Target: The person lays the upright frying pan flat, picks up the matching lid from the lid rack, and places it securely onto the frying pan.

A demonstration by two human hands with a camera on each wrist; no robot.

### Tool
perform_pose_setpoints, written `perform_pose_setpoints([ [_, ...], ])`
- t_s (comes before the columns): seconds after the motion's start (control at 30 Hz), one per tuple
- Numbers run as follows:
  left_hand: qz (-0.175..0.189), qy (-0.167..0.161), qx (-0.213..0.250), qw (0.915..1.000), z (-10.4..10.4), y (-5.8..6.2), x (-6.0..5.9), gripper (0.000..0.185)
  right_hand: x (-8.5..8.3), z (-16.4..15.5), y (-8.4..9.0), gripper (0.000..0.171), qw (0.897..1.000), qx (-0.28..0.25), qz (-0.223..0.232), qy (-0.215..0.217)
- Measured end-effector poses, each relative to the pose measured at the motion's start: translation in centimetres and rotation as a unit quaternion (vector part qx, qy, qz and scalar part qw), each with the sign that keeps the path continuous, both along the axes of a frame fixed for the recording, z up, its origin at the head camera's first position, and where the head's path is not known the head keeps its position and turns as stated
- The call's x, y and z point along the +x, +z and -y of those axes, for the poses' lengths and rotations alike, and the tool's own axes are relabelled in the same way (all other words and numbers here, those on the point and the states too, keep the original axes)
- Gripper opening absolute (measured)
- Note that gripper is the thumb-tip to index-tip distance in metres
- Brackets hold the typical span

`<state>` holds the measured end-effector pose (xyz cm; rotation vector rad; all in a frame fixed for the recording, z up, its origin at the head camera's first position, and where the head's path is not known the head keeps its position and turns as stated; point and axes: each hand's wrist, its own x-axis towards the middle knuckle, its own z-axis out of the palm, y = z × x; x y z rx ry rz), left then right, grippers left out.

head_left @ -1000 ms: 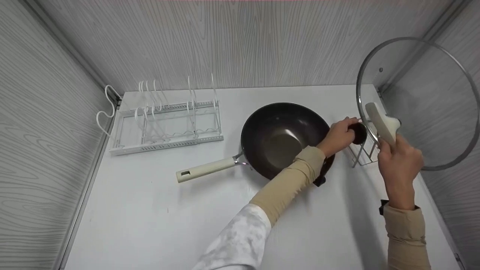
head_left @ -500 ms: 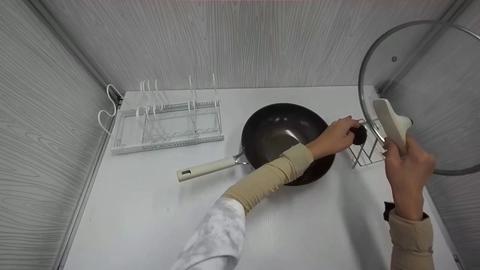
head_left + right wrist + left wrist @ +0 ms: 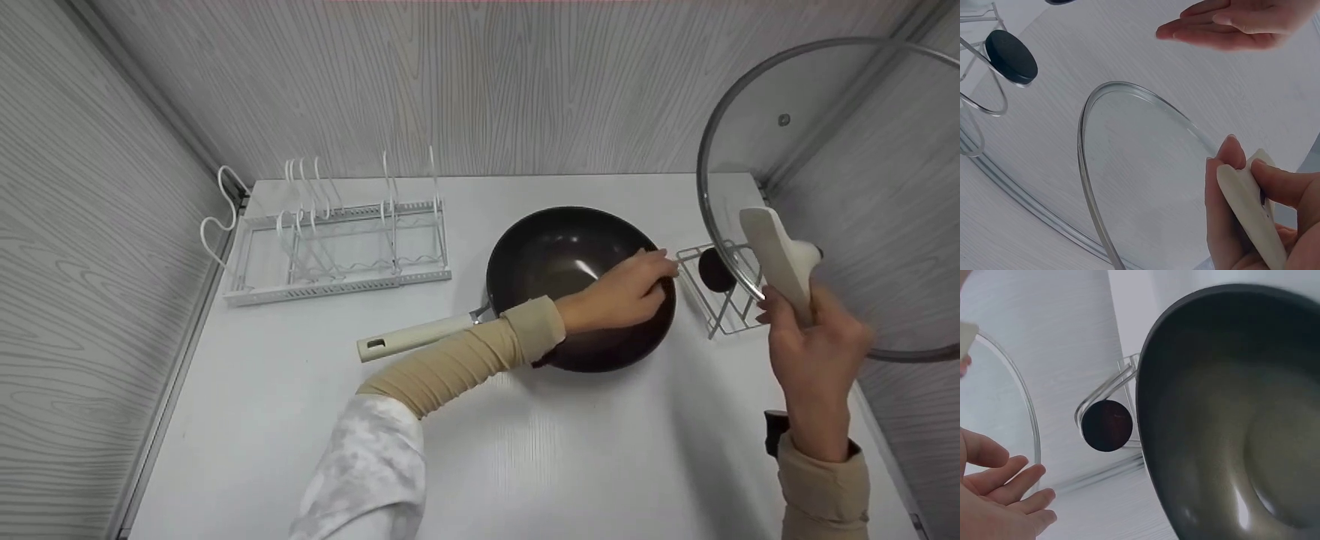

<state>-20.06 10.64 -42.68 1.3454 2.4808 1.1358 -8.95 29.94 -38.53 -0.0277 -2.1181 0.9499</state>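
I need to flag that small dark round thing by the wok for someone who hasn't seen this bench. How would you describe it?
Start at the black wok with the cream handle mid-table. On its handle-free side stands a small chrome wire stand. The black disc-shaped knob sits on that stand: the only small flat dark round piece, unlike the large glass lid held in the right hand.

Lighting: bright, even, diffuse, from overhead.
Soft shadows under the arms on the tabletop (image 3: 600,465); glare spot inside the wok (image 3: 577,270); right hand (image 3: 814,352) slightly motion-blurred; walls bow at the head view's edges.
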Motion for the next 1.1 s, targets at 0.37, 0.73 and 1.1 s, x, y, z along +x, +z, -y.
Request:
perform_pose_setpoints([
  [0.37, -0.19, -0.011, -0.086, 0.978, 5.8, -0.6, 4.4, 0.038, 1.3, 1.6, 0.6, 0.013, 0.996, -0.045, -0.004, 0.082],
  [0.73, -0.47, 0.01, -0.233, 0.8514, 11.2, -2.2, 7.9, 0.053, 1.6, 3.7, 0.8, 0.013, 0.979, -0.104, 0.025, 0.173],
  [1.1, -0.485, 0.053, -0.283, 0.8258, 16.4, -4.1, 8.3, 0.055, 1.6, 5.3, 0.8, 0.015, 0.959, -0.139, 0.138, 0.205],
])
